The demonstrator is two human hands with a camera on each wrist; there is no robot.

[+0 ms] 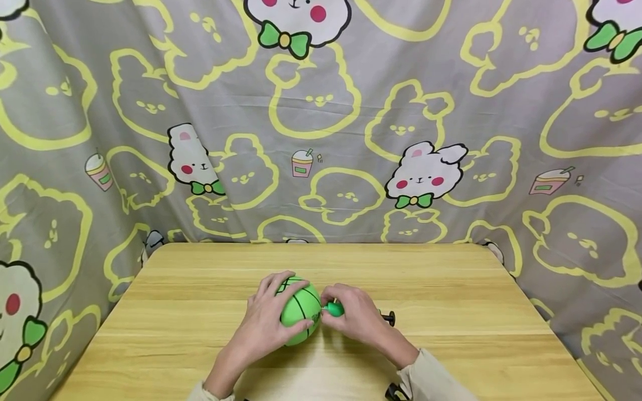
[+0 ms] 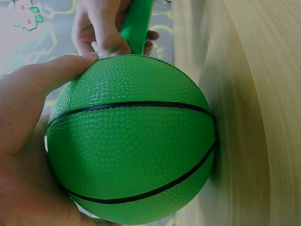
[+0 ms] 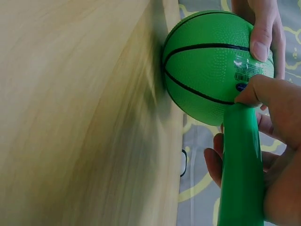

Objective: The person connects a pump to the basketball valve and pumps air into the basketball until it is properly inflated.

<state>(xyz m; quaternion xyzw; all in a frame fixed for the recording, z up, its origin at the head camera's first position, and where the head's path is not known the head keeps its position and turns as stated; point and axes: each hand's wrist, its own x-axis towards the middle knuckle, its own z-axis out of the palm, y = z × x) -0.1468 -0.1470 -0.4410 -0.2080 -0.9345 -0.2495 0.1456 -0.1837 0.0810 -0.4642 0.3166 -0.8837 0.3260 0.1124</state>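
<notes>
A small green basketball (image 1: pixel 302 307) with black seam lines rests on the wooden table. My left hand (image 1: pixel 263 312) holds it from the left, thumb and fingers spread round its curve. On the ball's right side, my right hand (image 1: pixel 357 313) grips a green hand pump (image 3: pixel 242 165) near its front end, the thumb close against the ball. A black handle end (image 1: pixel 389 318) of the pump shows beyond that hand in the head view. The pump's tip meets the ball beside a printed label (image 3: pixel 244 73); fingers partly hide this spot.
The light wood table (image 1: pixel 476 312) runs back to a grey curtain (image 1: pixel 341 189) with yellow outlines and rabbit faces. Near the right sleeve a black wrist strap (image 1: pixel 395 392) shows at the bottom edge.
</notes>
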